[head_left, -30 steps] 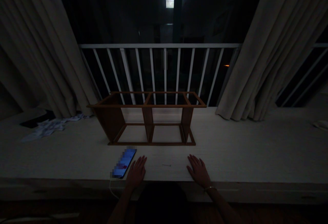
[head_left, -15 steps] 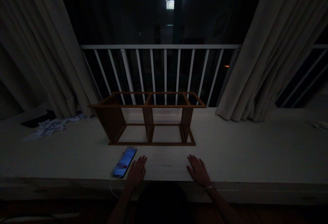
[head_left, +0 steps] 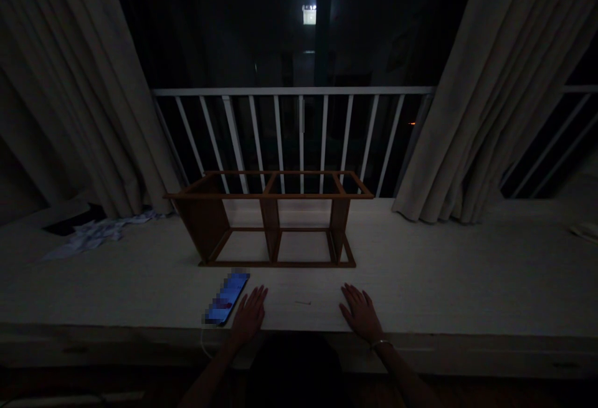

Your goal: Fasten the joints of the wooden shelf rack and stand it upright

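Observation:
The scene is dim. My left hand [head_left: 249, 316] lies flat and open on the pale table [head_left: 420, 277], its fingers together and pointing away from me. A lit phone [head_left: 227, 298] lies just to its left, with a white cable running off the table's front edge. My right hand [head_left: 360, 313] also rests flat and open on the table, a thin bracelet at its wrist. Neither hand holds anything. An open brown wooden frame [head_left: 273, 218] with three compartments stands upright on the table a short way beyond both hands.
Crumpled paper or cloth [head_left: 96, 233] lies at the far left beside a dark flat object [head_left: 70, 220]. Curtains [head_left: 486, 96] hang at both sides. A white railing [head_left: 299, 91] runs behind the frame, with darkness beyond.
The view has tipped slightly downward, so the railing and frame sit a little lower. Both hands stay flat where they were.

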### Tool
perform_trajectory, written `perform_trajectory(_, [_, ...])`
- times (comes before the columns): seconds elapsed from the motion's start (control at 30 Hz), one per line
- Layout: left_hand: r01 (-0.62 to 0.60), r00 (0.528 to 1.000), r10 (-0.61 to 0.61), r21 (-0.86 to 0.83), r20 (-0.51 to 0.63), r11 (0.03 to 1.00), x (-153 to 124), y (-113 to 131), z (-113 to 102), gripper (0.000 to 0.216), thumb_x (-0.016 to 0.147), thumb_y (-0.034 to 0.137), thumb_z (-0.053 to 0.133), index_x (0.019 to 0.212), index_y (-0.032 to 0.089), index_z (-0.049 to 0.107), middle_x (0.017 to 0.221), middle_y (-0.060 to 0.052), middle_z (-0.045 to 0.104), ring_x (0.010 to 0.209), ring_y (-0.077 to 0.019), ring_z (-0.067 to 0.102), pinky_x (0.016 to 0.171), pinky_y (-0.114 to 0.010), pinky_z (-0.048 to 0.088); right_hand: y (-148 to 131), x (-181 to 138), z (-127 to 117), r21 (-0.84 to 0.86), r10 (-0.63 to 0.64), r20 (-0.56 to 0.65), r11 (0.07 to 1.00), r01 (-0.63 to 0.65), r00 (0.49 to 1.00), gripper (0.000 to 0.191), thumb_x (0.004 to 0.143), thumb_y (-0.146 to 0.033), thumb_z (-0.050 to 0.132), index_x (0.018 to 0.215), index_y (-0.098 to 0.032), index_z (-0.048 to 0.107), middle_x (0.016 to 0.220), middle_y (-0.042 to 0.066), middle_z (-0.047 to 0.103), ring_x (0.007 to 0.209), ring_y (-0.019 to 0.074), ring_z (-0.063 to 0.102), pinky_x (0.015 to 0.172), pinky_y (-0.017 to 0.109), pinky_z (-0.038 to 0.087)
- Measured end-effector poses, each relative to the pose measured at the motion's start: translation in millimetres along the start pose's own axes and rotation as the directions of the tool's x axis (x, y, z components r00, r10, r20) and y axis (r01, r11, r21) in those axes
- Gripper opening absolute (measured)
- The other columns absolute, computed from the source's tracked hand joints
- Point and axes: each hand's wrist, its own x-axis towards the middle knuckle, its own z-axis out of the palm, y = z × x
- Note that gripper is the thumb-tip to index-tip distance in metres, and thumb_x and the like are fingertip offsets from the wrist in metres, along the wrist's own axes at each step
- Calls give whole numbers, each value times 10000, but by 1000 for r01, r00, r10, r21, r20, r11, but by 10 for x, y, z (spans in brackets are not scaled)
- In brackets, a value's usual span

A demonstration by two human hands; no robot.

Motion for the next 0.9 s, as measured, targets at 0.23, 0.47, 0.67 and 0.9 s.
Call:
perform_trajectory(0.23, [72, 878, 64, -263, 474, 962, 317, -184, -279, 543, 801, 374, 307, 1286, 129, 320, 1343, -111, 275, 1233, -205, 283, 965, -354, 294, 10, -9, 12, 0, -8, -10, 1000, 8, 1000, 533, 840, -460, 216, 1314, -225, 276, 1333, 58, 338, 1230, 206, 270, 997, 438, 136])
perform_trajectory(0.47, [391, 845, 90, -724, 527, 568, 764, -489, -1209, 527, 752, 498, 361, 1098, 128, 508, 1094, -127, 561, 880, -184, 575, 724, -289, 439, 18, -5, -1, -6, -10, -9, 1000, 10, 1000, 531, 837, -463, 216, 1311, -232, 287, 1329, 58, 345, 1222, 210, 285, 992, 435, 151])
perform_trajectory(0.67, [490, 869, -181, -741, 461, 459, 862, -893, -1667, 538, 637, 536, 484, 984, 129, 546, 981, -89, 607, 848, -196, 572, 667, -267, 417, 14, -1, -11, 5, -12, -24, 1000, 13, 1000, 530, 835, -466, 225, 1308, -237, 290, 1330, 56, 343, 1220, 209, 288, 989, 431, 161])
perform_trajectory(0.9, [511, 853, -379, -724, 360, 463, 777, -1401, -1400, 556, 605, 543, 507, 945, 105, 544, 893, -89, 621, 789, -187, 567, 610, -244, 391, 20, 13, 16, 8, -13, -17, 1000, 14, 1000, 529, 833, -465, 236, 1305, -234, 298, 1325, 62, 351, 1216, 215, 295, 985, 439, 162])
